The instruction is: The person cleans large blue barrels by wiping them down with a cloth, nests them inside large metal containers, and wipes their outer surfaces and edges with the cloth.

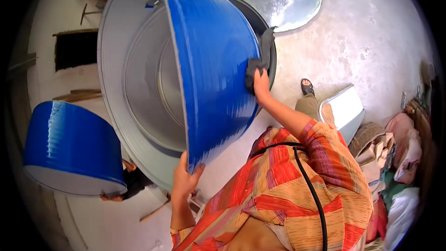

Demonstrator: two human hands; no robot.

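Observation:
A large blue tub [218, 65], grey inside, is tilted with its wide mouth facing left. My left hand [184, 179] grips the tub's lower rim, thumb on the blue outer side. On the far end of the blue wall, my right hand [261, 85] is closed on a dark cloth [255, 67] and presses it against the surface. Part of the cloth hangs up along the tub's edge. Behind that end shows a dark round rim [273, 56], mostly hidden by the tub.
At left, another person's hand [111, 198] supports a smaller blue tub [74, 148]. A shiny metal sheet [274, 0] lies on the floor at the top. To the right are a metal container [344, 107], wood pieces and cloth bundles [402, 144]. A dark rectangular opening [76, 50] is at left.

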